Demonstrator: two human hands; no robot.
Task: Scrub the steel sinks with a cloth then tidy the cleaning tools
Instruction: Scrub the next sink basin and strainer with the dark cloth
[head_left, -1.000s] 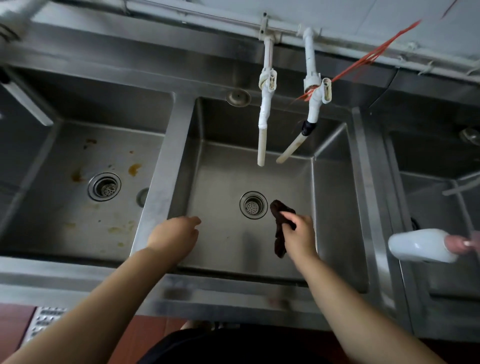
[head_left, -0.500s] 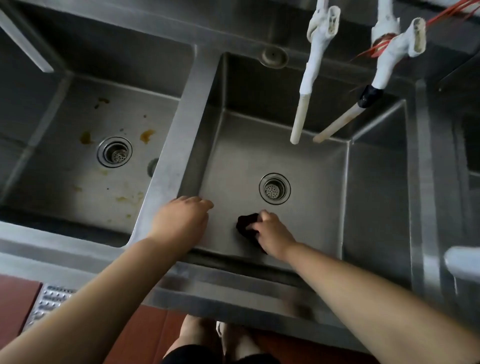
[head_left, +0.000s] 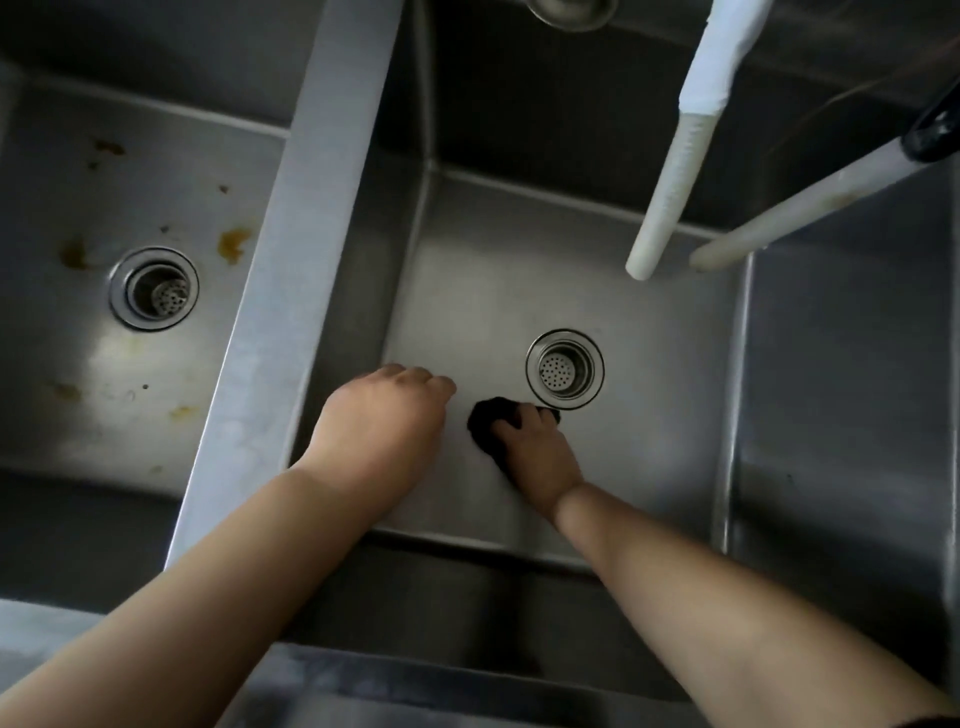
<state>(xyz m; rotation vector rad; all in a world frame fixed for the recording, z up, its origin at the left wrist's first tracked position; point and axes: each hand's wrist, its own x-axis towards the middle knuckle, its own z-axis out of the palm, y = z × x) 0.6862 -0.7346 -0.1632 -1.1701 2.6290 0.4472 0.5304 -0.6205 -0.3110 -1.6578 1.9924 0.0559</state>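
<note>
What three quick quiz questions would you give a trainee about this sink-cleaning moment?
1. True or false: the right hand presses the dark cloth onto the middle sink's floor.
2. Which basin shows brown stains: A the left sink, B the middle sink?
3. Fill in: the cloth lies just beside the middle sink's ____.

Key: 1 true; 2 A; 3 drain strainer. The left hand holds nothing.

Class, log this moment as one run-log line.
stage: scrubbing | right hand: presses dark cloth on middle sink floor beside drain | left hand: empty
</note>
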